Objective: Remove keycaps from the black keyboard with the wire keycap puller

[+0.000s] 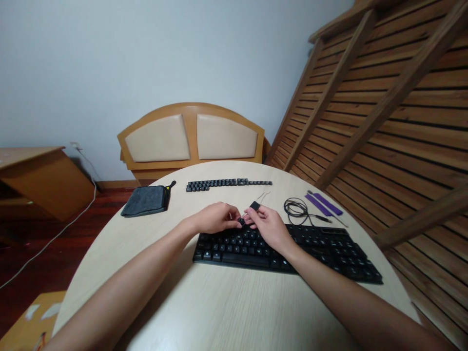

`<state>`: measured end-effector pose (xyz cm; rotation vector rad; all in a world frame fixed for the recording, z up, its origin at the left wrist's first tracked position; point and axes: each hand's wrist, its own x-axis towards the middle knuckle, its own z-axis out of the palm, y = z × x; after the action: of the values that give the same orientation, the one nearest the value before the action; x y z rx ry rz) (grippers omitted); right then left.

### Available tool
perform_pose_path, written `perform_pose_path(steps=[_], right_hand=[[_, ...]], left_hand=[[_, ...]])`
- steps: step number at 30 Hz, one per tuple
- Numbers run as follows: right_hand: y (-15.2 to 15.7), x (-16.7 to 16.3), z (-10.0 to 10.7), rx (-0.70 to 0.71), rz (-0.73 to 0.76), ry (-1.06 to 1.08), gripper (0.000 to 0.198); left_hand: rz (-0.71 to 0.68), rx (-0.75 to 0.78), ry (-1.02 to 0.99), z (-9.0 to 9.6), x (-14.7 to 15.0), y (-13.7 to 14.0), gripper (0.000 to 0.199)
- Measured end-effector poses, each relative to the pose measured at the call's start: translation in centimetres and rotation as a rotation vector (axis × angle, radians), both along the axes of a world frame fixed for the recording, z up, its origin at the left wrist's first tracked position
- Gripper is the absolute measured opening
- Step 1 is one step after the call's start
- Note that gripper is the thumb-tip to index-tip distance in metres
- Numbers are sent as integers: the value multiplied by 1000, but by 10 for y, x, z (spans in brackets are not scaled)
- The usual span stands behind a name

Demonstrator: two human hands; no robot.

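A black keyboard [241,256] lies on the round table, and both my hands are above its upper rows. Between the fingertips of my left hand [218,218] is a small black keycap [241,221]. My right hand [268,226] pinches a keycap puller [255,205] with a black body and thin wire loops, one end pointing away and the other toward the keycap. The fingertips of both hands nearly meet. Behind them, loose keycaps [219,183] stand in rows. My wrists and fingers hide part of the keyboard's keys.
A coiled cable [297,208] rests behind the keyboard's right half. Purple strips [321,204] and a thin brush-like tool lie near the table's [164,292] right edge. A folded dark grey cloth [144,201] sits at the left edge. Wooden slats [383,97] rise close on the right.
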<state>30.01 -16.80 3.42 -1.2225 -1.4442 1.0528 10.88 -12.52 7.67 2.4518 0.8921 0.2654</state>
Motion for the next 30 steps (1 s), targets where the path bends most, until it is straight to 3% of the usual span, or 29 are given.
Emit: perform_pose_path(steps=[8, 19, 22, 30], right_hand=[[6, 3, -1, -107, -8, 158, 33], [7, 6, 1, -139, -43, 263, 29], [7, 6, 0, -129, -48, 269, 29], [7, 5, 0, -131, -48, 234, 30]], left_hand=[[-17, -74, -174, -5, 1, 4, 24], [-6, -91, -372, -9, 5, 3, 23], [-15, -93, -387, -10, 5, 4, 14], [-100, -32, -353, -9, 2, 5, 17]])
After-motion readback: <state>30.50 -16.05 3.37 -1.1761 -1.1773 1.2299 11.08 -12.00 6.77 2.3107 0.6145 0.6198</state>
